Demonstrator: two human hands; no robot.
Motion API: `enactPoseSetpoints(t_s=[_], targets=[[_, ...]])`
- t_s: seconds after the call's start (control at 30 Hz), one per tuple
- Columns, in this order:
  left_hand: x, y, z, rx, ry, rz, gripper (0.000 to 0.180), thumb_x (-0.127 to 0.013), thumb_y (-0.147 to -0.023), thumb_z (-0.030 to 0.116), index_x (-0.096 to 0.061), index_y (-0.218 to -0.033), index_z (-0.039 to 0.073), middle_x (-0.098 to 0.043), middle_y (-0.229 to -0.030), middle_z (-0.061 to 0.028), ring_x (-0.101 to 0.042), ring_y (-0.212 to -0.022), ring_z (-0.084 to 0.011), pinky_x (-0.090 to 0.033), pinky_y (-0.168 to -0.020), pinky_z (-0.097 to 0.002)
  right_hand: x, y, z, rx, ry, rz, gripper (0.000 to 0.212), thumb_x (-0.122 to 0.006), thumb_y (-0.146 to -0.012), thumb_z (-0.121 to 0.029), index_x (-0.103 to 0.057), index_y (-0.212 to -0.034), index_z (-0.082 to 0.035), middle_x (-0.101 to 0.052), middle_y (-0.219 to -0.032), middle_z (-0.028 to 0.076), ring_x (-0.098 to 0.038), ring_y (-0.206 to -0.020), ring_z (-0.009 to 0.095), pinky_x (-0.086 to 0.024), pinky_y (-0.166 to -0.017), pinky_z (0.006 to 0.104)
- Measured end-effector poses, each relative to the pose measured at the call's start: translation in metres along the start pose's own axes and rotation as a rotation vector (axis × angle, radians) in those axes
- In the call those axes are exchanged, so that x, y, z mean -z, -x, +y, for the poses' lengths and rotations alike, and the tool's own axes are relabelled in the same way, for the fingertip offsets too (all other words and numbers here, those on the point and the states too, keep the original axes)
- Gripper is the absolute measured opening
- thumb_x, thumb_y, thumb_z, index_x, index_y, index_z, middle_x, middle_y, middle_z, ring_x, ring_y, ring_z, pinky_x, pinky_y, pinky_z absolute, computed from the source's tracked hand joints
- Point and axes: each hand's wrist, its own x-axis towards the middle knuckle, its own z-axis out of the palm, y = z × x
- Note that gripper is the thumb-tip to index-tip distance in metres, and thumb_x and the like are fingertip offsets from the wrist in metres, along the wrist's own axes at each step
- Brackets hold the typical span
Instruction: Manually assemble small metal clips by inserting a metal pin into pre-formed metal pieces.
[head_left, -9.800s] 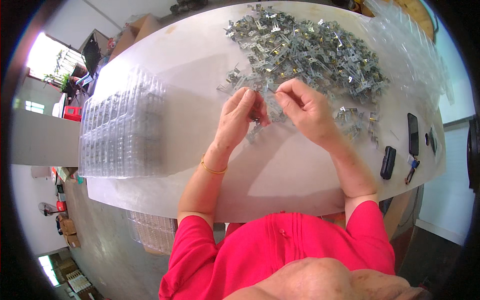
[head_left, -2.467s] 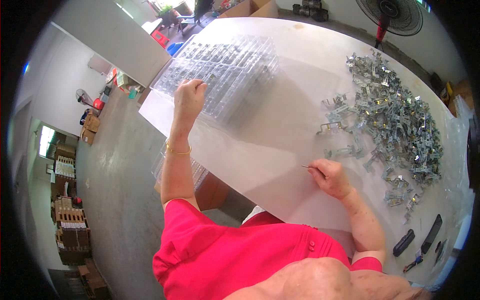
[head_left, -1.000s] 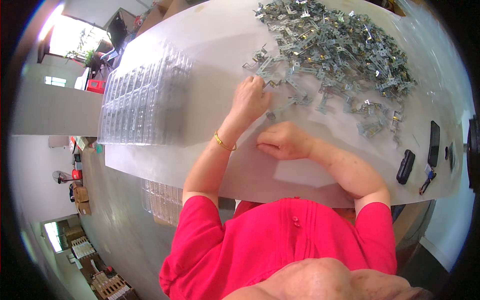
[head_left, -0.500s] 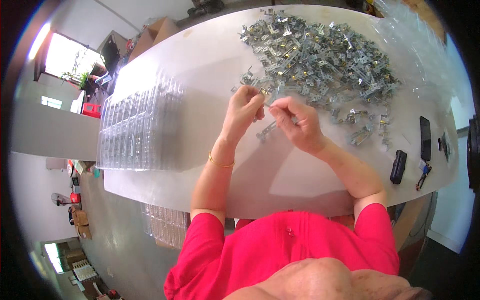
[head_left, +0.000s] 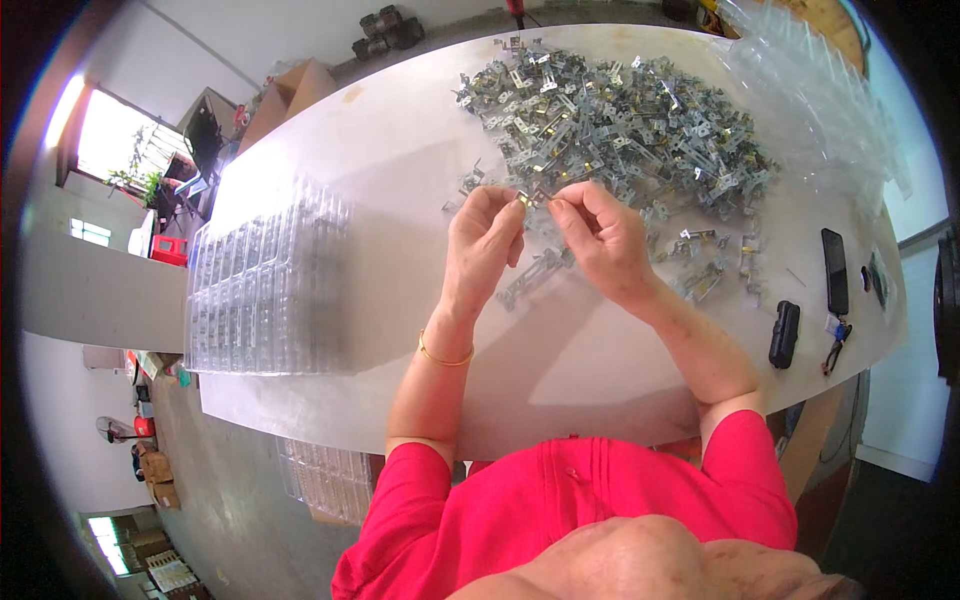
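Over the near edge of a heap of metal parts, my left hand [head_left: 480, 250] is closed, its thumb and fingertips pinching one end of a small metal bracket [head_left: 531, 198]. My right hand [head_left: 610, 250] is closed too, with thumb and forefinger at the bracket's other end. The bracket is tiny in view and partly covered by the fingertips. Beyond both hands spreads the heap of silvery brackets [head_left: 620, 130], with some yellowish pieces among them. A few loose brackets [head_left: 535, 275] lie on the table just below and between my hands.
Stacked clear plastic trays [head_left: 265, 290] holding parts stand on the table's left. More loose brackets [head_left: 703, 280] lie right of my right hand. Farther right are a black case [head_left: 785, 335], a phone [head_left: 835, 270] and keys [head_left: 836, 345]. Clear plastic packaging [head_left: 810, 110] covers the far right corner.
My right fingertips have risen level with the left ones and now meet the bracket, which showed mainly at my left fingertips before. The whole view has shifted slightly.
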Motion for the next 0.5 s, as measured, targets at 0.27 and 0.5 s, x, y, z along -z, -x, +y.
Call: enactPoseSetpoints(t_s=[0.27, 0.5], targets=[[0.005, 0.000, -0.017, -0.275, -0.292, 0.105, 0.007, -0.063, -0.096, 0.007, -0.060, -0.099, 0.000, -0.060, -0.077, 0.0008, -0.049, -0.064, -0.0031, -0.042, -0.056, -0.0211, 0.001, -0.001, -0.011, -0.050, 0.069, -0.053, 0.011, -0.065, -0.097, -0.012, -0.061, -0.102, -0.004, -0.059, -0.066, 0.005, -0.050, -0.056, 0.010, -0.043, -0.052, 0.0294], [-0.004, 0.007, -0.017, -0.422, -0.468, 0.067, 0.006, -0.066, -0.094, 0.004, -0.061, -0.096, 0.001, -0.060, -0.077, 0.0030, -0.047, -0.066, -0.0006, -0.041, -0.056, -0.0191, 0.001, -0.001, -0.010, -0.081, 0.055, -0.048, 0.013, -0.066, -0.096, -0.013, -0.062, -0.105, -0.004, -0.062, -0.067, 0.007, -0.055, -0.057, 0.014, -0.047, -0.056, 0.0312]])
